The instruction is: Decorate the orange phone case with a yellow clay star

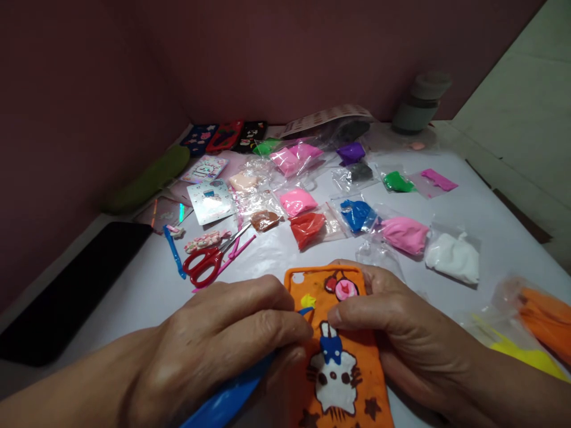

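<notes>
An orange phone case [312, 362], coated in clay, carries a white cat with a blue bow, a red and a pink round shape, and brown stars. My right hand [392, 321] grips its right edge, thumb on the front and fingers behind. In my left hand [227, 339] is a blue clay modelling tool [232, 395], held in a pinch. Its pointed tip touches the case beside a small yellow clay piece [308, 301] near the top left. My left fingers cover part of the case's left side, and the bottom end is cut off by the frame.
Bags of coloured clay, such as blue [357, 215], white [454, 258] and orange [546, 318], spread over the white table. Red-handled scissors [205, 266] and a second blue tool [175, 252] lie left. A black phone [75, 291] and a lidded jar [417, 104] stand farther out.
</notes>
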Demonstrator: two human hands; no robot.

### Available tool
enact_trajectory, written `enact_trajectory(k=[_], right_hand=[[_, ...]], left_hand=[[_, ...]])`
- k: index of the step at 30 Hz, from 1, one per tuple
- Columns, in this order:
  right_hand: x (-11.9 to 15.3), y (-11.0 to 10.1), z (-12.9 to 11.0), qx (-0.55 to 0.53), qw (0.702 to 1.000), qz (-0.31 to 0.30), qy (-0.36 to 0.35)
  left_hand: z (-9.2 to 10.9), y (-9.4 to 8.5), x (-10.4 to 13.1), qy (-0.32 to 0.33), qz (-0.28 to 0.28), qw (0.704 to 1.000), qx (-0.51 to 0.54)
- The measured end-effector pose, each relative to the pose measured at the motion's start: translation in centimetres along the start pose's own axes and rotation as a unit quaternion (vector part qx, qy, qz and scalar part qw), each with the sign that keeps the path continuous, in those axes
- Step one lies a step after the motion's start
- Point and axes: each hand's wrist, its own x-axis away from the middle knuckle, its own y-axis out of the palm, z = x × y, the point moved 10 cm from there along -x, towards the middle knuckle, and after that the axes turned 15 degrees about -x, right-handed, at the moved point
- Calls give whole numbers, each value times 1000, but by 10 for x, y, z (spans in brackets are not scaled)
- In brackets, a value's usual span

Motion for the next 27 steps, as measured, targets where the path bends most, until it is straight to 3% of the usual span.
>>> enact_trajectory(k=[16,22,27], right_hand=[[0,2,0,8,1000,-4,-3],[1,1,0,20,1000,-1,-2],[1,0,-1,16,1000,-1,-7]], left_hand=[[-1,4,-1,-10,-32,999,10],[-3,-12,2,-70,71,995,15],[-4,-16,3,-80,79,993,35]])
